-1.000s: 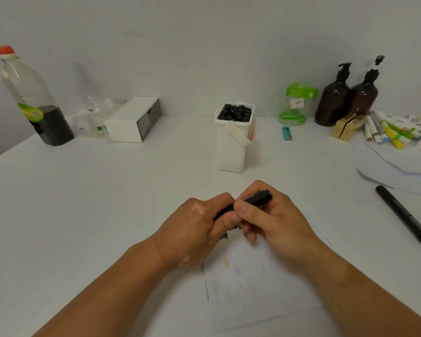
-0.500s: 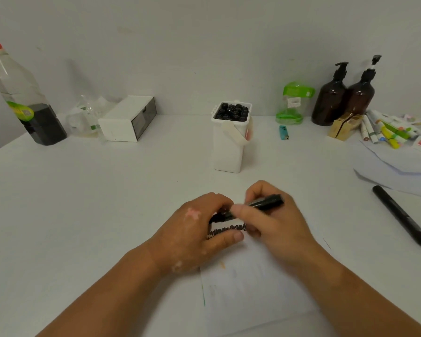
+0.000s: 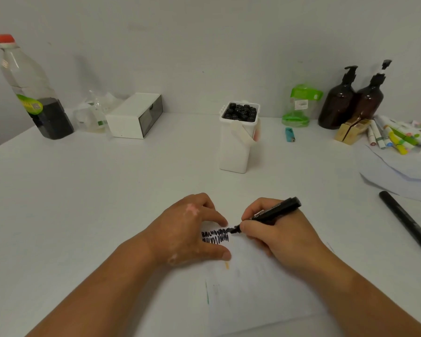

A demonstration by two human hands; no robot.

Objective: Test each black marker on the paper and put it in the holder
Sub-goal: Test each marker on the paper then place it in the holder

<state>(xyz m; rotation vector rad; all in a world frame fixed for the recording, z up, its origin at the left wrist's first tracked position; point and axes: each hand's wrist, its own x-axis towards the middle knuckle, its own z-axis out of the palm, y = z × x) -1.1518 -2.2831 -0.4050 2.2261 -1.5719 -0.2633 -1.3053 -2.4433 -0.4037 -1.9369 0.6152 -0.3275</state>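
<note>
The right hand [image 3: 277,235] pinched a black marker [image 3: 276,210], tip on the paper [image 3: 253,288]. The left hand [image 3: 188,231], grip released, pressed the paper.

Plastic bottle [image 3: 27,88], white box [image 3: 134,116], lighter [image 3: 290,135], brown pump bottles [image 3: 338,103].

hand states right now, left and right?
Left hand: open, fingers pressing on the paper.
Right hand: closed on the black marker, tip on the paper.

One wide-angle view is taken from the head, tilted down across the surface [image 3: 88,215] toward the wall [image 3: 204,40]; left hand [image 3: 192,229] and right hand [image 3: 280,234] are seen close below.
</note>
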